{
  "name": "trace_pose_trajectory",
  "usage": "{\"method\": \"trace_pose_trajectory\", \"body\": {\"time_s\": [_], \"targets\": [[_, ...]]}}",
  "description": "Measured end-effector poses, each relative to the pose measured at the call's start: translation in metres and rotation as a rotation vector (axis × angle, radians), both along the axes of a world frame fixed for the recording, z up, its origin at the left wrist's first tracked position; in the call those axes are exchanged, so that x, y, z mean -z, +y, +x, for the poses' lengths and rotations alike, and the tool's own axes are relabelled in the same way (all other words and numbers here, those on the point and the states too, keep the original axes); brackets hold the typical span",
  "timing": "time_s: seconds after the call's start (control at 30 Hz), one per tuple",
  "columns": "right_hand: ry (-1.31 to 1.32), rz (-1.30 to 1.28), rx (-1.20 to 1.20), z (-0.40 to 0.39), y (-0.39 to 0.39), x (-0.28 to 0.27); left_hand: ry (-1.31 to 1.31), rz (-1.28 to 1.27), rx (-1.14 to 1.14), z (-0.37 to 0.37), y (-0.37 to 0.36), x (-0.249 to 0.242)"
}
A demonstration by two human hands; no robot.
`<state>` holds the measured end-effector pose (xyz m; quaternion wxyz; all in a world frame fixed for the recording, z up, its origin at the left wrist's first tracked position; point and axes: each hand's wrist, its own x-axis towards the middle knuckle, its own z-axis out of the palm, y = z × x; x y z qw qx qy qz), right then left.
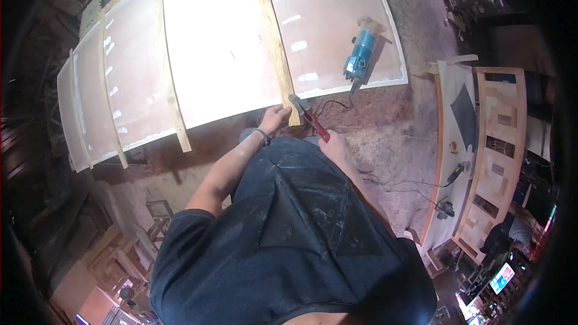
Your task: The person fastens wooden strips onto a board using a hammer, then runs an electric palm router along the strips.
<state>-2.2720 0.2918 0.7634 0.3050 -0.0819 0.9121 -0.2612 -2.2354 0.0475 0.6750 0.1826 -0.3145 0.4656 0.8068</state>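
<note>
My right hand is closed round the red handle of a hammer. Its grey head lies over the near end of a pale wooden strip, which runs along a large white-edged panel. At the left edge of that strip's end, my left hand has its fingers pressed together against the wood. Any small thing between those fingertips is too small to make out. A teal corded power tool, which looks like a trim router, lies on the panel to the right.
More wooden strips cross the panel on the left, their ends overhanging its near edge. To the right, a bench carries corded tools beside a wooden door-like frame. Another person is at the lower right. Cords trail across the dusty floor.
</note>
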Motion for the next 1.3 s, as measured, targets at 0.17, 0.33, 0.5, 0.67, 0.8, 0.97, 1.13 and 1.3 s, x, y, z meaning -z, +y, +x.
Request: {"method": "trace_pose_trajectory", "body": {"time_s": [0.17,0.33,0.5,0.67,0.8,0.97,1.13,1.3], "targets": [[0.033,-0.206,0.003,0.007,0.011,-0.025,0.050,-0.002,0.075,0.002,-0.006,0.025],[0.294,-0.438,0.105,0.002,-0.006,-0.065,0.039,-0.045,0.014,0.000,0.002,0.007],[0.265,-0.472,0.139,-0.042,-0.019,-0.060,0.041,0.010,-0.024,0.000,0.003,0.006],[0.384,-0.385,0.104,-0.113,-0.063,-0.092,0.102,-0.335,0.169,-0.001,0.001,0.026],[0.236,-0.166,-0.054,-0.160,-0.077,-0.095,0.120,-0.112,0.079,-0.001,0.011,0.047],[0.035,0.127,-0.609,-0.192,-0.088,-0.093,0.000,-0.044,0.058,-0.005,0.013,0.002],[0.053,0.162,-0.571,-0.198,-0.096,-0.118,0.154,-0.227,0.099,-0.002,0.013,0.031],[0.123,0.104,-0.444,-0.183,-0.100,-0.118,0.177,-0.213,0.097,-0.003,0.012,0.033]]}}
